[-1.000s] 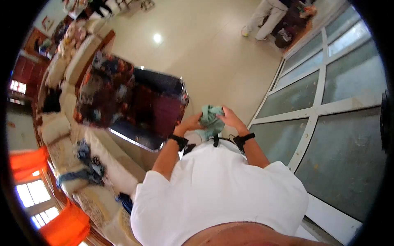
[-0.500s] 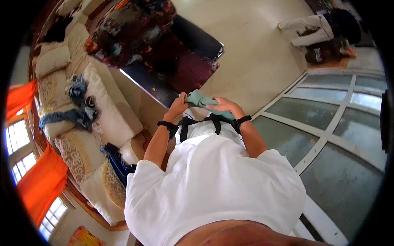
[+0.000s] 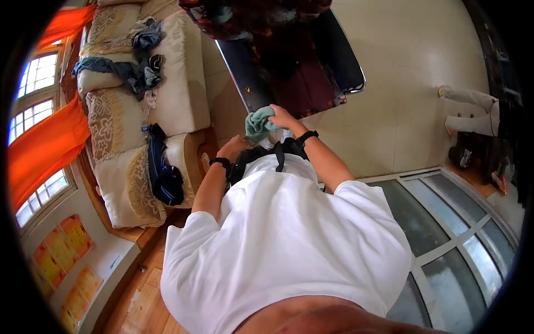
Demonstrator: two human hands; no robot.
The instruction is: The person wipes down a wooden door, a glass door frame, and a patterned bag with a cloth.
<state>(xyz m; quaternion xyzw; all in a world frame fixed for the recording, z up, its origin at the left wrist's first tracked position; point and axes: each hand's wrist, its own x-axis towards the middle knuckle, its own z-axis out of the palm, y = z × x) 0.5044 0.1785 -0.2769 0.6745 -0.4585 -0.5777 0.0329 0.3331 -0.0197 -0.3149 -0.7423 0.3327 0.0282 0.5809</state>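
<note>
A bunched green cloth is held out in front of my waist. My right hand grips its upper right side, with the fingers closed on the fabric. At the lower left edge of the cloth is my left hand; its fingers are curled against the fabric and partly hidden. Both wrists wear black bands. Just beyond the cloth stands a dark chair with a maroon seat and a patterned cover over its back.
On the left, a cream sofa holds crumpled blue-grey clothes and a dark blue garment. Glazed white-framed panels stand at right. A person in light trousers is bent over at the far right. Orange curtains hang at the windows.
My view has turned, so the sofa and chair sit higher and further right. The cloth has gone from stretched between both hands to bunched, with my right hand higher and my left lower.
</note>
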